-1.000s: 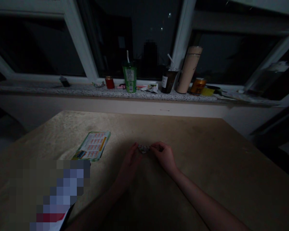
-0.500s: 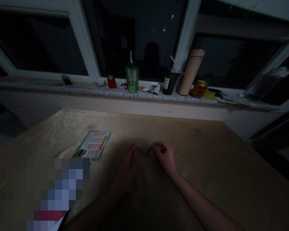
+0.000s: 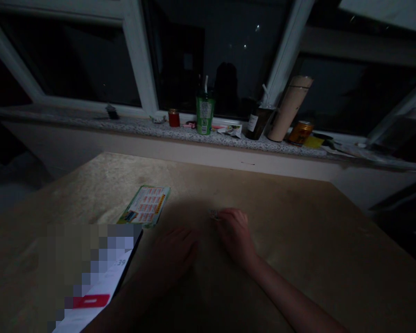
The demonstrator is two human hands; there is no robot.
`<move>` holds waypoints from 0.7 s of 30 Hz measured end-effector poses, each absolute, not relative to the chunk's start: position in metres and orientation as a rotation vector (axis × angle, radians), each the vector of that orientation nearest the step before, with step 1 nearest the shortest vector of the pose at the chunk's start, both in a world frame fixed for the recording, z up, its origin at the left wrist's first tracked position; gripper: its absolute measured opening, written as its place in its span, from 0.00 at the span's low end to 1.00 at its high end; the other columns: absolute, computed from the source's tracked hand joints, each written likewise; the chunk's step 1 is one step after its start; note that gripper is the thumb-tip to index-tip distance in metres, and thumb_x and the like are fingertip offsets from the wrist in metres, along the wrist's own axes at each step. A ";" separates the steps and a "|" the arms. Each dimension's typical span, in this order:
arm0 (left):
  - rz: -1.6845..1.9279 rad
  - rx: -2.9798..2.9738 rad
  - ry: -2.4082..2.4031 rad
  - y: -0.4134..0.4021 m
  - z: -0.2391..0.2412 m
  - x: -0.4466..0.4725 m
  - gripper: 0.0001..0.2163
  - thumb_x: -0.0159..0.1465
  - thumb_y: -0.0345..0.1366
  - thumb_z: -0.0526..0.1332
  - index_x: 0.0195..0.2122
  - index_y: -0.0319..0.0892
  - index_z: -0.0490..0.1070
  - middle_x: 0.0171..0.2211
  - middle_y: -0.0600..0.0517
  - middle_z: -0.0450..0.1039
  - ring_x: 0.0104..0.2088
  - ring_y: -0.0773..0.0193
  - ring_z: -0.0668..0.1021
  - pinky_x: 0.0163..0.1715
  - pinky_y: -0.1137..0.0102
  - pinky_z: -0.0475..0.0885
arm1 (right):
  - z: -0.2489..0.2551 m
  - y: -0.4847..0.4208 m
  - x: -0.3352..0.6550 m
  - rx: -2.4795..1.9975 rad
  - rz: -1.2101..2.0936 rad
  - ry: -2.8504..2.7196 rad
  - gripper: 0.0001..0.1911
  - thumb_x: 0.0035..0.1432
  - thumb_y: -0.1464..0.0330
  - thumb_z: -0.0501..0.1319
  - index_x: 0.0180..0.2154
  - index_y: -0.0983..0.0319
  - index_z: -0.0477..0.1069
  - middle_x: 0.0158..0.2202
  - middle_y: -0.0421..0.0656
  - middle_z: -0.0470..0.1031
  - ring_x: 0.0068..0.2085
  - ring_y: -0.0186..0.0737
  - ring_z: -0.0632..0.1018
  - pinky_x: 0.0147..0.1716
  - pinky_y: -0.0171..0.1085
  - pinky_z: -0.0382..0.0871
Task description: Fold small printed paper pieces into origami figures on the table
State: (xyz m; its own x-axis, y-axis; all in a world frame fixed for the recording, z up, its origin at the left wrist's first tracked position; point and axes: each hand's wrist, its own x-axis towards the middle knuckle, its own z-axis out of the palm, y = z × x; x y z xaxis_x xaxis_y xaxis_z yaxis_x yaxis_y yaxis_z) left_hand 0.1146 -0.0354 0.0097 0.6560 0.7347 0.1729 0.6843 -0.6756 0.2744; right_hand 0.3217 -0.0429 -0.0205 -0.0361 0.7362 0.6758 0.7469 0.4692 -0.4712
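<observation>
Left of center, printed cards [image 3: 146, 206]; lower center, left hand [image 3: 173, 249], fingers loosely spread, seemingly empty. Mid-frame, small patterned piece [image 3: 213, 214], its right edge apparently pinched by right hand [image 3: 236, 235]; light grip, left fingertips steadying free edge, probably best.

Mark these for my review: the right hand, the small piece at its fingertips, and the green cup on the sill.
Right hand [image 3: 237, 237]: head view, back of the hand.
Small piece [image 3: 213, 214]: head view, the part showing past the fingertips.
Green cup [image 3: 204, 114]: head view, printed side.
</observation>
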 end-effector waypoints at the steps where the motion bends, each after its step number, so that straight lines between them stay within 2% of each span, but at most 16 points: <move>1: 0.371 2.722 1.147 -0.034 0.011 0.111 0.12 0.66 0.30 0.51 0.46 0.43 0.70 0.43 0.47 0.75 0.44 0.54 0.75 0.46 0.59 0.68 | -0.020 -0.043 0.317 -1.256 -0.018 -1.803 0.07 0.61 0.70 0.57 0.42 0.59 0.70 0.40 0.46 0.74 0.43 0.44 0.72 0.43 0.43 0.63; 7: 0.221 2.795 0.988 -0.025 0.021 0.094 0.12 0.64 0.26 0.53 0.45 0.43 0.71 0.42 0.49 0.75 0.42 0.55 0.75 0.45 0.60 0.67 | -0.021 -0.035 0.293 -1.192 -0.028 -1.942 0.08 0.61 0.70 0.56 0.42 0.59 0.71 0.40 0.46 0.74 0.43 0.45 0.72 0.44 0.45 0.63; 11: 0.234 2.757 1.075 -0.019 0.033 0.078 0.10 0.64 0.25 0.53 0.42 0.42 0.70 0.40 0.49 0.75 0.41 0.56 0.76 0.42 0.63 0.67 | -0.025 -0.025 0.277 -1.168 0.003 -2.039 0.10 0.59 0.72 0.56 0.43 0.59 0.71 0.42 0.47 0.75 0.44 0.46 0.72 0.45 0.46 0.63; 17: 0.271 2.704 1.229 -0.010 0.039 0.057 0.13 0.64 0.24 0.53 0.46 0.44 0.70 0.43 0.49 0.74 0.44 0.58 0.75 0.46 0.64 0.65 | -0.029 -0.006 0.245 -1.103 0.117 -2.180 0.16 0.58 0.72 0.56 0.49 0.61 0.68 0.48 0.48 0.73 0.49 0.46 0.71 0.50 0.46 0.64; 21: 0.272 2.704 1.315 -0.009 0.039 0.055 0.12 0.65 0.24 0.52 0.44 0.42 0.70 0.45 0.48 0.73 0.46 0.57 0.74 0.47 0.62 0.65 | -0.030 0.010 0.225 -1.033 0.139 -2.284 0.22 0.58 0.69 0.58 0.55 0.63 0.64 0.55 0.52 0.68 0.57 0.48 0.66 0.57 0.49 0.58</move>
State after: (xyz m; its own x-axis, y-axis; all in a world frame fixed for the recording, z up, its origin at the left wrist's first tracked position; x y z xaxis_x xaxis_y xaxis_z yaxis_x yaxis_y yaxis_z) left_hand 0.0551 -0.0089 0.0393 0.6059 0.7882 0.1077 0.7662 -0.6146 0.1874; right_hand 0.2250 0.0097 -0.0303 -0.5018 0.7089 0.4956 0.6437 0.6888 -0.3336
